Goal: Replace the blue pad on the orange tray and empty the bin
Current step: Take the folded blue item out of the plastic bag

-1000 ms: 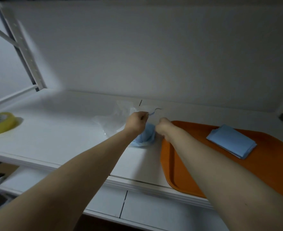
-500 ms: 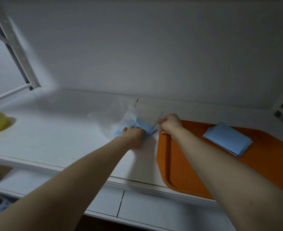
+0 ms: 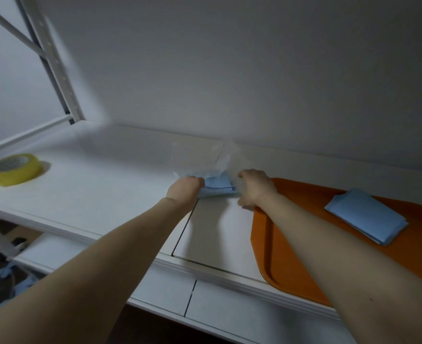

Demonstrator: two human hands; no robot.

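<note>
Head view. Step in hand: getting a fresh pad out of its wrapper. My left hand (image 3: 185, 189) is on the counter (image 3: 93, 194), fingers curled over the near-left edge of the blue pad stack (image 3: 217, 186) that lies inside the clear plastic bag (image 3: 205, 157). My right hand (image 3: 254, 187) is just beside the stack on its right, fingers closed; they appear to pinch the bag's film, though the film is hard to make out against the wall. Bag mouth not discernible.

The orange tray (image 3: 291, 244) sits to the right, its left rim touching my right wrist. A folded blue pad (image 3: 365, 214) rests on it, well apart from the bag. A yellow tape roll (image 3: 13, 168) is at far left. The bin is not in view.

Judgement: pad replacement is at an early stage and the bin untouched. The next move calls for holding the film back with the right hand while the left draws one pad free. Risk: dragging several out together.
</note>
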